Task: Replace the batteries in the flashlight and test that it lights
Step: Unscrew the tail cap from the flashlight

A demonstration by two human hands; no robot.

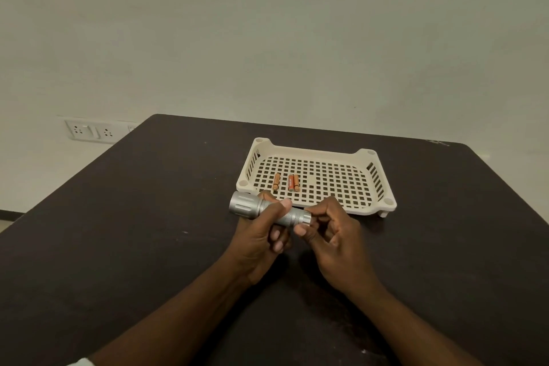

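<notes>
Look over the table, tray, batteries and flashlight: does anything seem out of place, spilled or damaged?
Nothing stands out. Three batteries lie in the tray, one slightly apart. The left hand grips the flashlight; the right hand pinches its tail end. No spill or damage shows.

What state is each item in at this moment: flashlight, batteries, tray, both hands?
Flashlight: silver, held level above the table, tail cap on, no light visible.
Batteries: three orange ones, lying loose in the tray, one apart from a touching pair.
Tray: cream perforated plastic, upright on the dark table.
Left hand: wrapped around the flashlight body.
Right hand: fingertips pinching the tail cap end.
</notes>
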